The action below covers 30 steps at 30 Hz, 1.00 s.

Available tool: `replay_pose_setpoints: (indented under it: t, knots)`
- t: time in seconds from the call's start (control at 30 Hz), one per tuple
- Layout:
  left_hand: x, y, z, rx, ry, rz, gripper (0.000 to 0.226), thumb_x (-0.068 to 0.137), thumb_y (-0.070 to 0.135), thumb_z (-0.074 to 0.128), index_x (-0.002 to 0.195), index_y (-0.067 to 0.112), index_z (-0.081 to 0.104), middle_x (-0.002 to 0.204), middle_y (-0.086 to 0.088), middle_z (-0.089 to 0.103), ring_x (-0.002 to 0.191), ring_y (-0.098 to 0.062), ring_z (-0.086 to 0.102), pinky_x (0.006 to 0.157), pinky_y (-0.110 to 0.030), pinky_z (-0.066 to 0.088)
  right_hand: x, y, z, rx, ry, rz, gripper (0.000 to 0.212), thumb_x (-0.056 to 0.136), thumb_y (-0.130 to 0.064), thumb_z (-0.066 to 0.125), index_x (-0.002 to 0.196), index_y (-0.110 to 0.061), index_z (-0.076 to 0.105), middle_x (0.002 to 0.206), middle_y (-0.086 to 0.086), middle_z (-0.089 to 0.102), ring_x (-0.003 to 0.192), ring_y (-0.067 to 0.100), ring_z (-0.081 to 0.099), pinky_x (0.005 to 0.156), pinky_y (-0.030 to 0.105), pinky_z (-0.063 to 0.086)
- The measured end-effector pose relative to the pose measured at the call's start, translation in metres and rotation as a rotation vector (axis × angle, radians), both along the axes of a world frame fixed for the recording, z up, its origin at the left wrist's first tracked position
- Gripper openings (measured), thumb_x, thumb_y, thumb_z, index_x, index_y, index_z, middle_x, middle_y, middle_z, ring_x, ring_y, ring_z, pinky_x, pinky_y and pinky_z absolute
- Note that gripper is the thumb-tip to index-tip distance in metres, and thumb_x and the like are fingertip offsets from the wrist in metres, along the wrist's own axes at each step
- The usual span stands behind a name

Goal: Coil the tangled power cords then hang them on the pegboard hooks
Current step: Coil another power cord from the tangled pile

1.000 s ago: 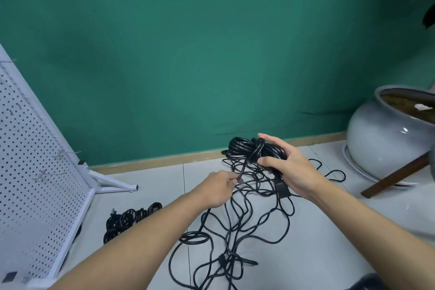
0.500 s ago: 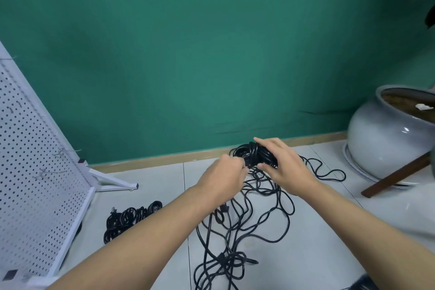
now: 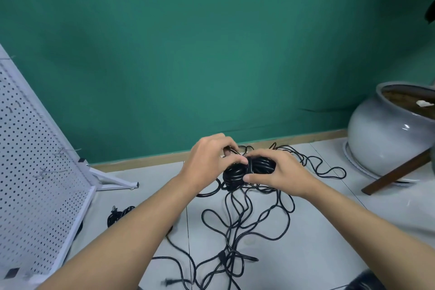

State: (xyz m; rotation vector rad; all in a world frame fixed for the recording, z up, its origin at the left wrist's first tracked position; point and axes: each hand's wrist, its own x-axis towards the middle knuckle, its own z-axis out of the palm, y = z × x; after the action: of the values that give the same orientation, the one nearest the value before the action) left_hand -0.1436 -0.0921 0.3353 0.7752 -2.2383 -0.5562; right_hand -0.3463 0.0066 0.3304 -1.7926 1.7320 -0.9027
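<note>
Above the loose cords (image 3: 222, 255), the left hand (image 3: 208, 160) and right hand (image 3: 281, 172) curl around the coiled bundle (image 3: 235, 173) between them.

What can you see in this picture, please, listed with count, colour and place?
coiled cord: one, black, between both hands.
loose cords: a tangle, count unclear, black, on the floor below the hands.
cord bundle: one, black, on the floor near the pegboard's base, partly behind the left forearm.
pegboard: one, white, at the left edge.
hooks: a few, metal, on the pegboard, nothing hung on them.
plant pot: one, pale grey, right, by the wall.
wooden bar: one, brown, slanting in front of the pot.
wall: green, behind.
floor: pale tiles.
left hand: pinches a strand at the coiled cord.
right hand: grips the coiled cord.
</note>
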Motion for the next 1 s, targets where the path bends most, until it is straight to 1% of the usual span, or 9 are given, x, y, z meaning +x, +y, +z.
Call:
replay_pose_setpoints:
  t: [0.1, 0.27, 0.43, 0.57, 0.67, 0.77, 0.83, 0.9, 1.0]
  knots:
    - [0.003, -0.007, -0.005, 0.07, 0.004, 0.008, 0.033, 0.077, 0.052, 0.084, 0.09, 0.023, 0.075, 0.082, 0.011, 0.065, 0.078, -0.007, 0.062, 0.072, -0.022, 0.048, -0.005, 0.0, 0.0, 0.057, -0.081, 0.004, 0.045, 0.075, -0.047, 0.09, 0.115, -0.036, 0.074, 0.105, -0.011, 0.077, 0.099, 0.011, 0.073, 0.098, 0.043, 0.054]
    - [0.015, -0.019, -0.014, 0.179, -0.02, 0.038, 0.006, 0.096, 0.024, 0.072, 0.094, 0.019, 0.075, 0.085, 0.011, 0.073, 0.082, -0.005, 0.064, 0.078, -0.022, 0.049, -0.011, 0.007, 0.013, 0.13, -0.322, 0.03, 0.039, 0.081, -0.032, 0.086, 0.118, -0.026, 0.075, 0.115, -0.008, 0.076, 0.111, 0.011, 0.071, 0.109, 0.042, 0.049]
    - [0.019, -0.018, -0.02, 0.439, -0.072, 0.072, 0.02, 0.098, 0.038, 0.068, 0.092, 0.024, 0.08, 0.086, 0.009, 0.076, 0.079, -0.007, 0.071, 0.079, -0.025, 0.052, -0.008, 0.01, 0.018, 0.24, -0.489, 0.084, 0.04, 0.081, -0.023, 0.086, 0.119, -0.02, 0.075, 0.118, 0.004, 0.076, 0.112, 0.024, 0.072, 0.105, 0.039, 0.053]
    - [0.007, -0.005, -0.027, 0.501, -0.148, -0.044, 0.027, 0.099, 0.017, 0.065, 0.079, 0.031, 0.077, 0.087, 0.013, 0.075, 0.084, -0.01, 0.068, 0.08, -0.027, 0.051, -0.004, 0.005, 0.012, 0.289, -0.664, 0.117, 0.051, 0.073, -0.01, 0.086, 0.123, -0.011, 0.073, 0.122, 0.02, 0.073, 0.112, 0.033, 0.07, 0.1, 0.041, 0.055]
    - [0.005, -0.001, -0.042, 0.45, -0.267, -0.046, 0.021, 0.098, 0.001, 0.056, 0.094, 0.012, 0.072, 0.093, 0.007, 0.066, 0.084, -0.017, 0.057, 0.072, -0.016, 0.044, -0.004, 0.003, 0.015, 0.245, -0.828, 0.132, 0.053, 0.073, 0.0, 0.079, 0.125, -0.004, 0.071, 0.124, 0.028, 0.069, 0.107, 0.035, 0.069, 0.099, 0.041, 0.056]
    - [0.004, 0.001, -0.057, 0.548, -0.296, -0.003, 0.022, 0.1, 0.007, 0.053, 0.105, 0.022, 0.069, 0.097, 0.002, 0.064, 0.073, -0.019, 0.054, 0.061, -0.018, 0.043, -0.007, 0.0, 0.014, 0.145, -0.944, 0.06, 0.06, 0.07, 0.004, 0.076, 0.129, -0.004, 0.068, 0.125, 0.027, 0.069, 0.108, 0.033, 0.068, 0.095, 0.037, 0.058]
    - [0.0, 0.004, -0.058, 0.583, -0.328, 0.022, 0.025, 0.101, 0.008, 0.051, 0.115, 0.019, 0.068, 0.096, -0.003, 0.063, 0.067, -0.02, 0.061, 0.053, -0.014, 0.043, -0.005, -0.003, 0.012, 0.063, -0.944, -0.022, 0.062, 0.069, 0.006, 0.079, 0.128, -0.01, 0.069, 0.124, 0.02, 0.072, 0.111, 0.03, 0.068, 0.104, 0.04, 0.053]
    - [-0.009, 0.011, -0.056, 0.621, -0.322, 0.011, 0.026, 0.104, 0.006, 0.045, 0.116, 0.015, 0.066, 0.091, -0.007, 0.061, 0.065, -0.019, 0.061, 0.052, -0.018, 0.045, -0.004, -0.005, 0.009, -0.03, -0.89, -0.113, 0.059, 0.072, 0.005, 0.084, 0.125, -0.018, 0.072, 0.12, 0.013, 0.075, 0.112, 0.028, 0.07, 0.111, 0.046, 0.048]
    - [-0.021, 0.023, -0.048, 0.614, -0.385, -0.018, 0.024, 0.105, 0.005, 0.044, 0.115, 0.011, 0.064, 0.097, -0.011, 0.064, 0.055, -0.013, 0.057, 0.05, -0.023, 0.051, -0.009, -0.008, 0.002, -0.154, -0.596, -0.278, 0.053, 0.079, -0.013, 0.087, 0.126, -0.032, 0.07, 0.116, -0.002, 0.077, 0.112, 0.019, 0.071, 0.109, 0.046, 0.051]
